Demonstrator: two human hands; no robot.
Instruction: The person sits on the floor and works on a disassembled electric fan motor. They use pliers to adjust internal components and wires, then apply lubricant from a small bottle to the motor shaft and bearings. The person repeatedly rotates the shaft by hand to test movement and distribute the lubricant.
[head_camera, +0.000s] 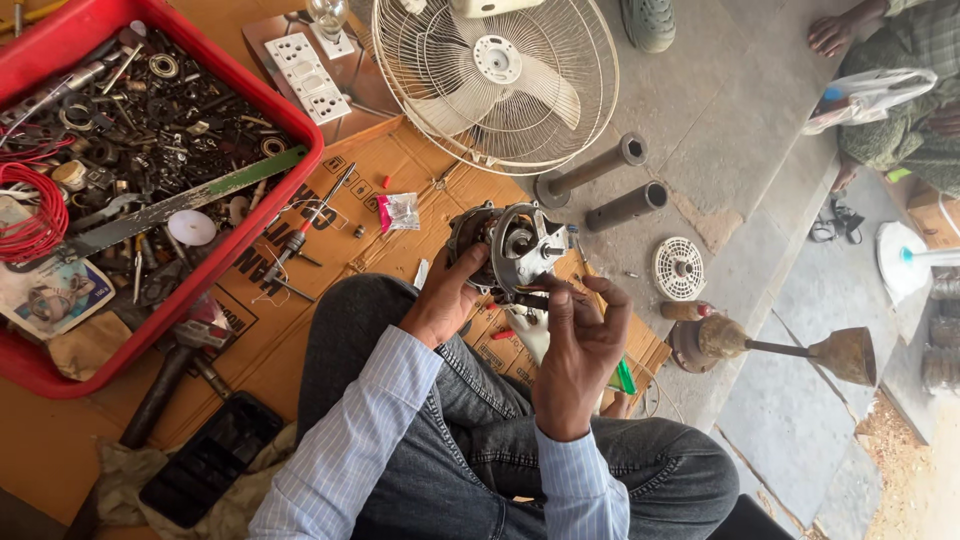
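Observation:
A small fan motor (508, 250) with a metal bracket and a short shaft is held over my knee. My left hand (447, 300) grips its left side. At the motor's lower right, my right hand (577, 340) has its fingers curled around thin wires and a dark part; what exactly they pinch is hard to tell. I sit cross-legged in jeans and a striped shirt on flattened cardboard (350, 190).
A red crate (300, 140) full of metal parts and tools stands at the left. Ahead are a fan cage with blades (500, 80), a switch board (310, 75), two dark tubes (625, 205), a screwdriver (310, 220) and a white grille (680, 267). Another person sits at the top right (900, 90).

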